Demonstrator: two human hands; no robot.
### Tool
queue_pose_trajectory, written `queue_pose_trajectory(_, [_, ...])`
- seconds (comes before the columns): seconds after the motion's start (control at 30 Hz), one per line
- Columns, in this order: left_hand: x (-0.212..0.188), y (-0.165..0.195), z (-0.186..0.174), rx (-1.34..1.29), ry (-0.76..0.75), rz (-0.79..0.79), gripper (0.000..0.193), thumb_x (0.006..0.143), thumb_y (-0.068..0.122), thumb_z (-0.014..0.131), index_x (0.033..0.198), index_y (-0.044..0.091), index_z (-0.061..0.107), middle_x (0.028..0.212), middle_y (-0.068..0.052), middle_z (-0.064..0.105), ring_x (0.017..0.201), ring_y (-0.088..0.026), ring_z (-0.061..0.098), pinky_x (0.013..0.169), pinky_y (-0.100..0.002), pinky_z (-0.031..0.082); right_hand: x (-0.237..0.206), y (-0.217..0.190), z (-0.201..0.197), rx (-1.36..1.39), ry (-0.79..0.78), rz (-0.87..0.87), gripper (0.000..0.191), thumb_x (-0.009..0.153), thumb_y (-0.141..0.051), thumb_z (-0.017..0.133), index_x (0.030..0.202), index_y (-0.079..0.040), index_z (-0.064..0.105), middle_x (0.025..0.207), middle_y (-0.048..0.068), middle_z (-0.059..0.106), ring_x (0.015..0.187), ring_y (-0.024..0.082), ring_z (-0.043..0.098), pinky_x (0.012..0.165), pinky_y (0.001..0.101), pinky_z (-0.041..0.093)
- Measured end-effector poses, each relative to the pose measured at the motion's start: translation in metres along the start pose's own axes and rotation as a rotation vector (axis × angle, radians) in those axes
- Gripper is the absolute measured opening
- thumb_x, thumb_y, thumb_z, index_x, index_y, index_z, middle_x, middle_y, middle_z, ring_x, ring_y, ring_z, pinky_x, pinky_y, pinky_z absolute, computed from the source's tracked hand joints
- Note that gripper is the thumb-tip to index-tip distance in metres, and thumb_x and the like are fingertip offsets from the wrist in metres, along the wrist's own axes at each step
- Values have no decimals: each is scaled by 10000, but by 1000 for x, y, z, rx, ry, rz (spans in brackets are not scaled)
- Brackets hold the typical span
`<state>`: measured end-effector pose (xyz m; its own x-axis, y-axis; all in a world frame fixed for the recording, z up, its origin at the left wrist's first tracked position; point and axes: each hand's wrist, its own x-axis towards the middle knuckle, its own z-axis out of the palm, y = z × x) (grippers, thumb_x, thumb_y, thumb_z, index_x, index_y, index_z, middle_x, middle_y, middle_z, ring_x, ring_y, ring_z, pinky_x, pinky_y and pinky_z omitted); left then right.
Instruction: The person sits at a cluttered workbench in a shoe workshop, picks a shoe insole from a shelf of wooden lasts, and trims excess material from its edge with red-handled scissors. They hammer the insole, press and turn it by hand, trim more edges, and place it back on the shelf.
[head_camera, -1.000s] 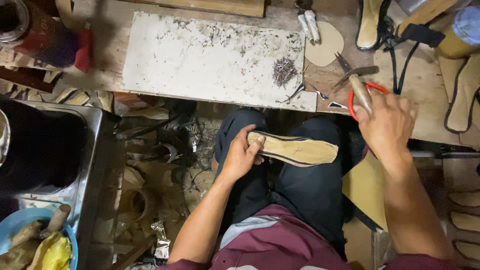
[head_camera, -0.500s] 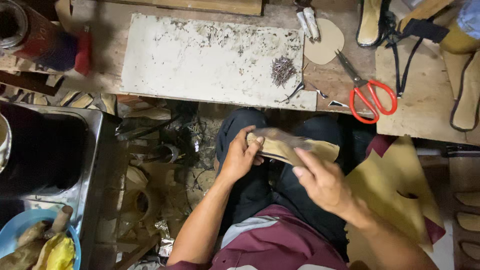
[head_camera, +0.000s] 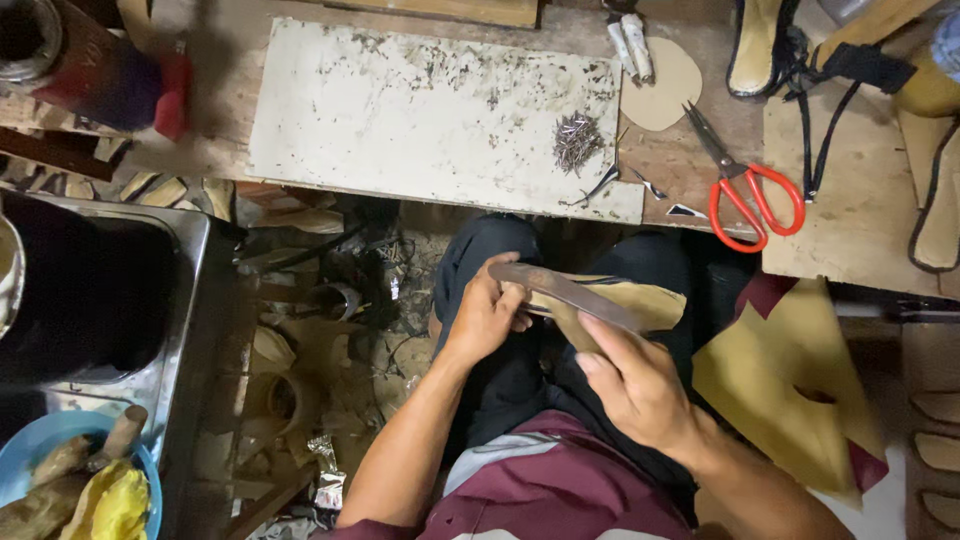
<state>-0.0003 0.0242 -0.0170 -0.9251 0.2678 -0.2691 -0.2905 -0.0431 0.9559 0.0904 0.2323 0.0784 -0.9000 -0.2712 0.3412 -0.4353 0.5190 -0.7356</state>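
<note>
over the person's lap, just below the front edge of the bench (head_camera: 860, 230), the left hand (head_camera: 485, 320) has its fingers curled tight round one end of a flat tan sole piece (head_camera: 640, 300), and the right hand (head_camera: 635, 385) pinches a long thin dark blade (head_camera: 565, 290) laid across it. it looks like the trimming step, so the next move calls for a slow, steady slide along the sole's edge. red scissors (head_camera: 750, 200) and a small pile of thin nails (head_camera: 577, 140) lie on the rough, scratched bench top.
</note>
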Motion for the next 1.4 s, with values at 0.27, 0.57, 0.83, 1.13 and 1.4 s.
queue_pose_trajectory(0.27, [-2, 7, 1, 39, -9, 33, 470, 955, 89, 538, 1397, -55, 469, 910, -113, 709, 613, -153, 699, 532, -282, 588, 6, 10, 7, -114, -144, 161, 468, 914, -49, 682, 1364, 42, 590, 960, 201, 712, 770, 326, 692, 709, 402, 566])
queue_pose_trajectory(0.57, [-4, 7, 4, 66, -18, 59, 478, 975, 118, 547, 1413, -52, 460, 886, -113, 711, 624, -148, 704, 542, -281, 590, 10, -4, 6, -218, -136, 92, 401, 893, -114, 715, 1274, -29, 625, 906, 194, 657, 756, 389, 681, 630, 443, 541])
queue_pose_trajectory(0.83, [-4, -2, 6, -12, 20, -26, 473, 1003, 202, 603, 1395, -35, 481, 863, -106, 694, 591, -150, 676, 525, -277, 569, -63, -14, -34, -387, 111, 31, 356, 900, -124, 717, 1236, -42, 630, 1006, 142, 658, 834, 303, 683, 704, 374, 557])
queue_pose_trajectory(1.13, [-28, -31, 28, -252, 27, 30, 430, 1009, 170, 603, 1385, 18, 459, 1045, -140, 679, 743, -189, 703, 618, -291, 595, -197, 1, -37, -631, 19, 382, 451, 733, -226, 779, 1174, -158, 718, 1102, 93, 683, 1021, 308, 657, 880, 401, 519])
queue_pose_trajectory(1.4, [-92, -32, 87, -364, -8, 162, 370, 1046, 144, 583, 1369, 30, 442, 1140, -181, 655, 888, -217, 695, 718, -312, 611, -116, 28, -5, 915, 677, 627, 675, 974, -57, 541, 1575, -57, 234, 1480, 127, 495, 1346, 235, 542, 1089, 421, 481])
